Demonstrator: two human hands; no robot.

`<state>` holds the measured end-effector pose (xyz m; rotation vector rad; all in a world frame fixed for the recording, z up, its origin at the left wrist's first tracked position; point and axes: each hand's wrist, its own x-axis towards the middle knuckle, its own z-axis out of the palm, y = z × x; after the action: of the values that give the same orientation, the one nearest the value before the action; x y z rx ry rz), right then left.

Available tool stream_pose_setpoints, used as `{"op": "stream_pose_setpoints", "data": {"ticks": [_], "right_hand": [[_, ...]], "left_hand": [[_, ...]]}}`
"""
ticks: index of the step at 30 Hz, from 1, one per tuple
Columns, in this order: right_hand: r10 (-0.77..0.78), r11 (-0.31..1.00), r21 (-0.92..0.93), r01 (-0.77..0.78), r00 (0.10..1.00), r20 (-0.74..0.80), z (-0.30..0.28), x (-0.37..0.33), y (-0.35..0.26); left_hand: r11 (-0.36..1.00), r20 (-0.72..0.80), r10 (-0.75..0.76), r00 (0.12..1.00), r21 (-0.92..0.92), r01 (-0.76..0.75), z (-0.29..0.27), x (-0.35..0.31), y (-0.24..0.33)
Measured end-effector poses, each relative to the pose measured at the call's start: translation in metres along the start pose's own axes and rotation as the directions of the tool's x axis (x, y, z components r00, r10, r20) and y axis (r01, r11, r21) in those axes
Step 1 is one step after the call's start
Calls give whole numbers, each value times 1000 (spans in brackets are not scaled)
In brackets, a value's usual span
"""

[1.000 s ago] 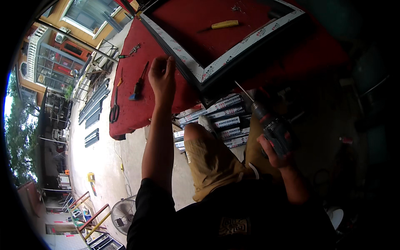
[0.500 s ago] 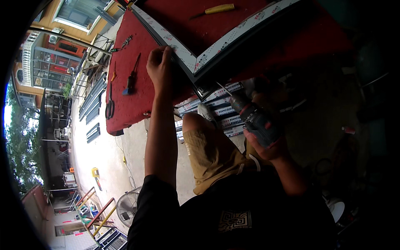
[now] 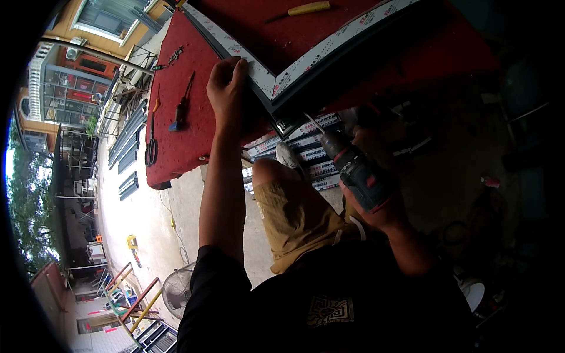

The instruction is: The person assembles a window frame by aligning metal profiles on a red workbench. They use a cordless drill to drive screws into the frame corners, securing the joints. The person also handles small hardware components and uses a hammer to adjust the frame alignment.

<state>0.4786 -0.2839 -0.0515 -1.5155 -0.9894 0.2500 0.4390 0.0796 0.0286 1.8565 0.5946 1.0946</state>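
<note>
A dark metal frame [image 3: 315, 63] with white printed protective film lies on a red-covered table [image 3: 176, 147], its mitred corner overhanging the near edge. My left hand [image 3: 226, 82] is closed on the frame's left bar, near that corner, with thumb and fingers at its edge. In my right hand [image 3: 382, 213] is a dark cordless drill [image 3: 359, 173], held by its body and tilted up to the left. Its long thin bit [image 3: 312, 122] points toward the corner; whether the tip touches the frame I cannot tell.
On the red cloth lie a yellow-handled tool [image 3: 309, 8], a brush [image 3: 179, 117], scissors [image 3: 151, 154] and small metal pieces [image 3: 176, 54]. Wrapped bars [image 3: 321, 154] are stacked beneath the table. To the left on the floor stands a fan [image 3: 178, 291], with dark profiles [image 3: 128, 147] farther off.
The drill and my right hand have shifted very slightly left and down. My left hand stays on the frame, its fingers slightly moved; the whole view has shifted a little.
</note>
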Motion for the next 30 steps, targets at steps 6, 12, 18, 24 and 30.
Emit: {"op": "stream_pose_setpoints", "data": {"ticks": [6,12,18,24,30], "right_hand": [[6,999,-47,-5,1000,10,1,-1,2],[-44,998,-48,45,999,12,6,-2,3],[179,960,207,-189,982,66,8,-3,-2],[239,943,232,-239,971,31,8,-2,-9],[128,986,107,-129,992,13,7,-3,-9]], "left_hand": [[999,5,-30,1000,-10,31,-3,2,-7],[1000,11,-18,1000,7,18,-5,6,-12],[1000,20,-21,1000,-3,21,-3,4,-11],[1000,14,0,1000,-30,0,-4,6,-17],[998,-11,-21,1000,-60,20,-1,4,-13]]}}
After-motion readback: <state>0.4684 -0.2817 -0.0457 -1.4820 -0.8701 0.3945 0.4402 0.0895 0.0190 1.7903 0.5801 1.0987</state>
